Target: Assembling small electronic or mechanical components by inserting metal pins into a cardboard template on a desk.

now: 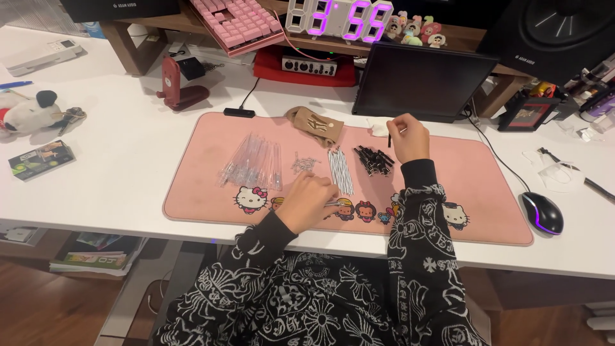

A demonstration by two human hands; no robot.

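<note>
Left hand (309,200) pinching a thin silver rod (332,204) at six o'clock; right hand (407,136) gripping a small black piece (389,140) at one o'clock.

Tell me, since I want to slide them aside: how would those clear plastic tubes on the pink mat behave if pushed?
The clear tubes look thin and hollow, so probably very light. Being round and lying loose in a fanned heap, they would likely roll and scatter. The pink mat looks soft, which may slow them.

A thin black piece (389,140) is pinched in the right hand (409,137) near the pink mat's (211,138) far edge, while a silver rod (334,204) is held by the left hand (309,200) at the near edge.
</note>
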